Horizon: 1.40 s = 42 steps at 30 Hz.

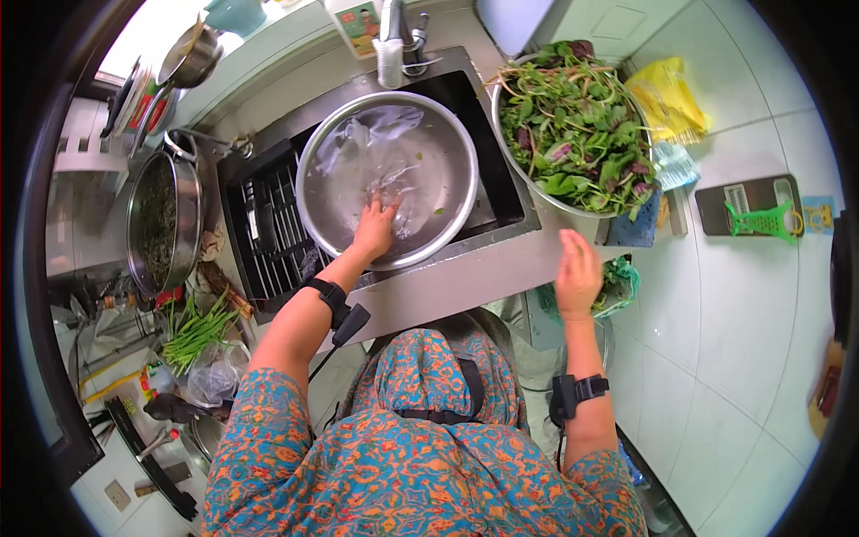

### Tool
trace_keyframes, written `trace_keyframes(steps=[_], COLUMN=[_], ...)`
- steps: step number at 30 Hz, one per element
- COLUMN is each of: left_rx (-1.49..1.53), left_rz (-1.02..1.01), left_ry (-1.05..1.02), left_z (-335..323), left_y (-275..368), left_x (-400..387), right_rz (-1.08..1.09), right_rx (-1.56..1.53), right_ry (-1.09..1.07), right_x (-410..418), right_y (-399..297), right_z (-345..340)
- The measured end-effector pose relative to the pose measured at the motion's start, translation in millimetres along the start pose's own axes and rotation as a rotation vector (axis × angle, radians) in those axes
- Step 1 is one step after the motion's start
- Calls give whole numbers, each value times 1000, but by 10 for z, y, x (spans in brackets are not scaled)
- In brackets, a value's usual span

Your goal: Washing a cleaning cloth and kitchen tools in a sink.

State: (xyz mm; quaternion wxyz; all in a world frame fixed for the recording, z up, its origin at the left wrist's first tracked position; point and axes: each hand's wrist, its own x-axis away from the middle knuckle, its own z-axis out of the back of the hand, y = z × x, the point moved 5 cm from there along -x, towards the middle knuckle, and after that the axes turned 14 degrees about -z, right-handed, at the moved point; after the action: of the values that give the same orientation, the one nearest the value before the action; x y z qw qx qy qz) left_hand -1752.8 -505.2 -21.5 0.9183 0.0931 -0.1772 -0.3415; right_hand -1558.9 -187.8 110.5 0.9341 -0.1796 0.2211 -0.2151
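Note:
My left hand reaches into a round metal basin, its spread fingers at the rippling water. It holds nothing that I can see. A few small green leaf bits float in the water. The basin rests over the dark sink. On the right, my right hand hovers by the counter's front edge with extended fingers and nothing visible in it. Beyond that hand, a second metal basin is heaped with leafy greens, some purple-tinged.
A faucet stands behind the sink. A black slatted rack occupies the sink's left side. Farther left are a metal pot with dark contents and green stalks. A green plastic bag hangs below the counter at right.

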Motion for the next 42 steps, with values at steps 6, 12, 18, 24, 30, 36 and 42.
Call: trace_keyframes(steps=[6, 12, 18, 24, 30, 36, 42], left_rx=[721, 1309, 1395, 763, 596, 470, 564], left_rz=[252, 277, 153, 196, 344, 710, 682], left_ry=[377, 577, 650, 663, 627, 523, 717], left_z=[185, 1233, 1537, 1495, 1361, 858, 836], left_y=[-230, 473, 735, 663, 75, -809, -879], left_x=[2, 49, 107, 96, 108, 324, 388], right_rz=[235, -887, -801, -640, -944, -408, -123], right_rx=[-321, -929, -1627, -1983, -1237, -865, -227], right_ry=[-381, -985, -1178, -1451, -1033, -696, -475], right_x=[-131, -125, -232, -342, -407, -764, -779], right_y=[-1276, -1525, -1970, -2100, -2153, -2005, -1737], right_z=[-786, -1916, -2236, -2241, -1975, -1878, -1935])
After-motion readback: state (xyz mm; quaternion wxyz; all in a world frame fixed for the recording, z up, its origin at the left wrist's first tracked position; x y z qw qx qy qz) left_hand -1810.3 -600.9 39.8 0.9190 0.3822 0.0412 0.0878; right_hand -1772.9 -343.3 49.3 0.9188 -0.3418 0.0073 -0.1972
